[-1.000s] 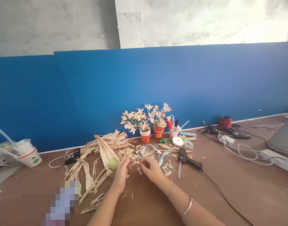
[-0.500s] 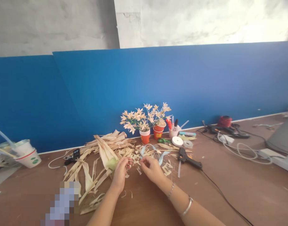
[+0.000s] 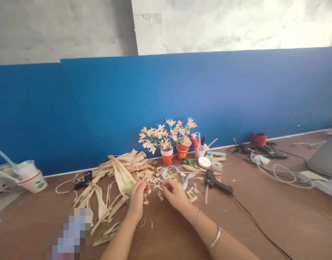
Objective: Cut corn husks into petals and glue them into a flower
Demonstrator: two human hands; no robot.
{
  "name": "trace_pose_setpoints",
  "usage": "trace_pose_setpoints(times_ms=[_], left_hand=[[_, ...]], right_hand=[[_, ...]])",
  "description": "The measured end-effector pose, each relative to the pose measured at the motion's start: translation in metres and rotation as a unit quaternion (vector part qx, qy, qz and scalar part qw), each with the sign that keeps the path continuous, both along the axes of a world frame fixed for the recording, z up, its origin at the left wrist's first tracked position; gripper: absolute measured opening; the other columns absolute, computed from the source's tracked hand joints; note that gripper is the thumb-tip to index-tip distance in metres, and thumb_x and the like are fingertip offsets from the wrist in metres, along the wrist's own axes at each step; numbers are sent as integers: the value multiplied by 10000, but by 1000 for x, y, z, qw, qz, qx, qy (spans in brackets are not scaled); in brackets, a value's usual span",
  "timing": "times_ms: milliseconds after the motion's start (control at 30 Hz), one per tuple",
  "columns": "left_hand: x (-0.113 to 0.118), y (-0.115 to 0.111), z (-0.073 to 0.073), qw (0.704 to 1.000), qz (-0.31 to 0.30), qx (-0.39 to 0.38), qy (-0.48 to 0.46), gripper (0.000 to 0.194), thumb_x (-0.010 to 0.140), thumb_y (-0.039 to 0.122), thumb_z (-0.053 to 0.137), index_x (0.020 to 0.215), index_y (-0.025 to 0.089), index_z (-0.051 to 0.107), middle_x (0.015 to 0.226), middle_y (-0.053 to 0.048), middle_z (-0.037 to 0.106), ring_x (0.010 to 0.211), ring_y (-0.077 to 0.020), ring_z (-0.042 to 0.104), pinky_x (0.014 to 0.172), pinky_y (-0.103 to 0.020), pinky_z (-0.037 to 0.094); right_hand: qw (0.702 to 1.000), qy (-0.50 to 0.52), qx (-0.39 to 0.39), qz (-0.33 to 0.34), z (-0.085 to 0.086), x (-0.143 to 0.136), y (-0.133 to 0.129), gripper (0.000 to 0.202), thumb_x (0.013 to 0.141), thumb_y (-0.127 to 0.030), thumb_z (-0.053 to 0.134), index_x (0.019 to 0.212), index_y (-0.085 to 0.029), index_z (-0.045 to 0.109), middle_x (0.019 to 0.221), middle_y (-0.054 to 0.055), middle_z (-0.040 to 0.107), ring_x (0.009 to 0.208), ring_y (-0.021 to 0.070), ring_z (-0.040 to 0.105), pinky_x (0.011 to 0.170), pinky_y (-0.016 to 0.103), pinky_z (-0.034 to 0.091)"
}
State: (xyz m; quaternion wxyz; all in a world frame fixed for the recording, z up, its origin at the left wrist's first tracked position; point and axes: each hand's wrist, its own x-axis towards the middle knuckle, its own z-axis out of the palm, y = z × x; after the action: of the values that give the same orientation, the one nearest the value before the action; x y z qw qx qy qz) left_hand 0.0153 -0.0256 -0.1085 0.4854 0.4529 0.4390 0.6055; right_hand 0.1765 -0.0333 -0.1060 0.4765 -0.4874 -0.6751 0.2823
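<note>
- Shifts the left hand point(image 3: 137, 200) slightly outward since half a second ago, opening a little more space from the right hand point(image 3: 175, 195) while holding the latter nearly steady.
- Pinches with the fingertips of both hands, seemingly gripping the ends of a thin pale strand point(image 3: 155, 185) stretched across the gap; cannot tell its material at this size.
- Holds the strand low over the brown counter point(image 3: 166, 234), in front of a scatter of small cream-coloured, husk-like scraps point(image 3: 149, 176).
- Wears a fine silvery chain bracelet point(image 3: 197, 218) and a smooth silver bangle point(image 3: 216, 237) on the right arm.
- Has a pale-green, leaf-like piece point(image 3: 128, 188) just beside the left hand, and a heap of long, dry, tan, husk-like strips point(image 3: 119, 169) spreading leftward.
- Has a curling light-blue ribbon point(image 3: 186, 181) near the right hand, with a black glue gun point(image 3: 218, 185) lying farther right, trailing a dark cord point(image 3: 259, 225).
- Faces cream, star-shaped flowers point(image 3: 160, 133) rising above a red paper cup with a white rim point(image 3: 167, 158), near a tall blue partition point(image 3: 166, 86).
- Has a flat, white, round spool point(image 3: 204, 162) to the right of that cup.
</note>
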Motion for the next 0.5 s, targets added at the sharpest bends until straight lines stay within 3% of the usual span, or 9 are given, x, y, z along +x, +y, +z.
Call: trace_pose_setpoints(times_ms=[100, 200, 267, 333, 400, 500], left_hand=[[-3, -3, 2, 991, 73, 37, 108, 216, 764, 380, 537, 799, 175, 598, 751, -22, 577, 710, -174, 536, 654, -278, 423], [-4, -9, 7, 932, 144, 189, 273, 264, 788, 298, 540, 1029, 207, 597, 1059, -85, 589, 1015, -251, 523, 881, -385, 405], [-3, -13, 10, 876, 120, 274, 378, 305, 791, 258, 552, 1090, 225, 602, 1141, -102, 565, 1113, -278, 473, 965, -441, 351], [0, -15, 11, 833, 87, 311, 449, 309, 803, 223, 543, 1103, 251, 615, 1135, -99, 574, 1110, -283, 470, 964, -463, 350], [2, -15, 10, 808, 68, 322, 489, 277, 825, 197, 515, 1064, 266, 638, 1109, -88, 590, 1087, -277, 477, 938, -465, 368], [1, -13, 8, 794, 59, 318, 515, 197, 850, 197, 488, 903, 248, 671, 1046, -79, 612, 1044, -264, 490, 894, -446, 388]], right_hand=[[1000, 3, -1, -2, -1, 1, 1, 80, 753, -185, 493, 726, -174, 567, 591, -10, 571, 534, 123, 510, 523, 222, 404], [1000, 4, 0, 5, -2, 1, 2, 73, 751, -179, 497, 734, -173, 568, 591, -12, 573, 538, 124, 514, 527, 222, 403], [1000, 2, 4, 17, -3, 1, 1, 68, 753, -175, 502, 748, -173, 570, 594, -15, 574, 533, 120, 509, 521, 218, 397], [999, -1, 11, 36, -4, 0, 0, 62, 762, -176, 506, 755, -176, 568, 596, -18, 578, 527, 114, 505, 515, 212, 390], [998, -3, 21, 53, -3, 0, -1, 63, 776, -178, 505, 758, -178, 565, 595, -21, 582, 524, 110, 506, 513, 210, 388], [998, -6, 27, 62, -2, -1, -3, 71, 794, -188, 498, 768, -179, 564, 594, -20, 585, 524, 111, 512, 511, 210, 389]])
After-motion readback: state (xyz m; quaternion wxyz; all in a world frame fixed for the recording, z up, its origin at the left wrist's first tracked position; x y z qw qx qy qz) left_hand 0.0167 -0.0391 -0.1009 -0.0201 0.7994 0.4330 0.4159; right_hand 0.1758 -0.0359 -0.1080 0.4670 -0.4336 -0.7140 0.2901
